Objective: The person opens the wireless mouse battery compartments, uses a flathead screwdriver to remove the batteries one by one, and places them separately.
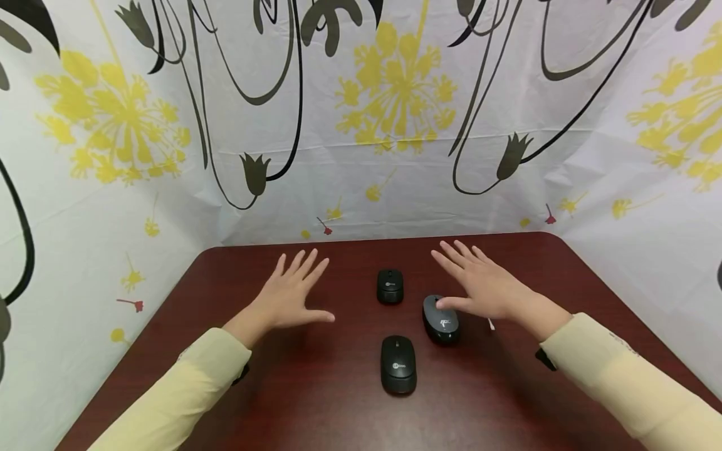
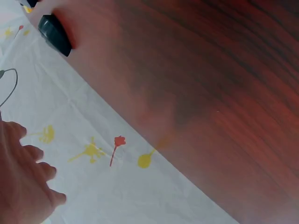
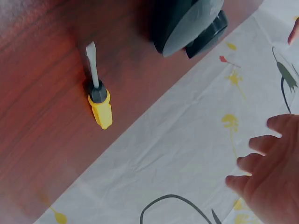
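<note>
Tabletop (image 1: 338, 419) Arrangement in Three Views

Head view. From a distance I am viewing a dark red-brown surface, with a white floral cloth (image 1: 271, 228) rising behind it and at both sides. I am counting three mice: a small black mouse (image 1: 390, 287) at the back, a gray mouse (image 1: 442, 322) to its right and nearer, a larger black mouse (image 1: 398, 365) in front. The left hand (image 1: 287, 297) is hovering at their left, the right hand (image 1: 485, 288) beside and partly over the gray mouse; both are showing straight, spread fingers, gripping nothing. I cannot tell whether the right thumb is touching the gray mouse. Rounded corners are ending the far edge; room for moving is lying left of the mice and in the foreground.

Left wrist view. A dark mouse is appearing against the diagonal edge; spread fingertips are entering lower left.

Right wrist view. I am counting one yellow-handled screwdriver (image 3: 99, 102), lying apart from two overlapping mice, its handle pointing toward the edge.
</note>
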A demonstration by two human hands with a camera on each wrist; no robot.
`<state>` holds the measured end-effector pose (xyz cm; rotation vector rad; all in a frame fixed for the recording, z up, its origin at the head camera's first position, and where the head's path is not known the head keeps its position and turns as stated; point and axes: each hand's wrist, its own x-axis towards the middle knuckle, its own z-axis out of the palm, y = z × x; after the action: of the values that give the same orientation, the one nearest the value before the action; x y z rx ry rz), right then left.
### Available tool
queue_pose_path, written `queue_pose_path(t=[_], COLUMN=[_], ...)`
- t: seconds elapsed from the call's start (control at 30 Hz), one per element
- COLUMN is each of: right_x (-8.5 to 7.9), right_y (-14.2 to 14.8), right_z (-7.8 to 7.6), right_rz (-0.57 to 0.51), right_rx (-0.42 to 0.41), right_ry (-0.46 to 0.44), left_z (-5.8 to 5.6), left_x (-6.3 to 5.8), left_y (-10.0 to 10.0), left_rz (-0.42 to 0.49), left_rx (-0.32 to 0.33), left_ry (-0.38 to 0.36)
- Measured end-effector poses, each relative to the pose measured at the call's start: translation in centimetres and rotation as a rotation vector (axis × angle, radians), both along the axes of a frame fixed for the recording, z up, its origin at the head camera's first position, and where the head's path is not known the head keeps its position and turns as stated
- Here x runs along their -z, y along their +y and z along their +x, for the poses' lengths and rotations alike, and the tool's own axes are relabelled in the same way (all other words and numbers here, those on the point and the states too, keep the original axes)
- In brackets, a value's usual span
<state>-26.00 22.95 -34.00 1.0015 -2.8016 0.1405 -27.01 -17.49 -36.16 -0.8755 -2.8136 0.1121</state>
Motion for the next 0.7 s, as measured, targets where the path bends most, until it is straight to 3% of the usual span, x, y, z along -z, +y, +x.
queue_pose_path(t=[0.3, 0.7], right_x=[0.6, 3.3], right_y=[-0.4, -1.1], right_z=[0.9, 2.3], right_rz=[-0.053, -0.174], right_rx=[-0.221, -0.499], right_ry=[0.135, 0.25], left_z=[0.7, 1.0], left_x=[0.4, 3.0], left_y=[-0.3, 0.8], left_rz=[0.072, 0.141], left_rx=[0.229, 0.597], left_ry=[0.123, 0.265])
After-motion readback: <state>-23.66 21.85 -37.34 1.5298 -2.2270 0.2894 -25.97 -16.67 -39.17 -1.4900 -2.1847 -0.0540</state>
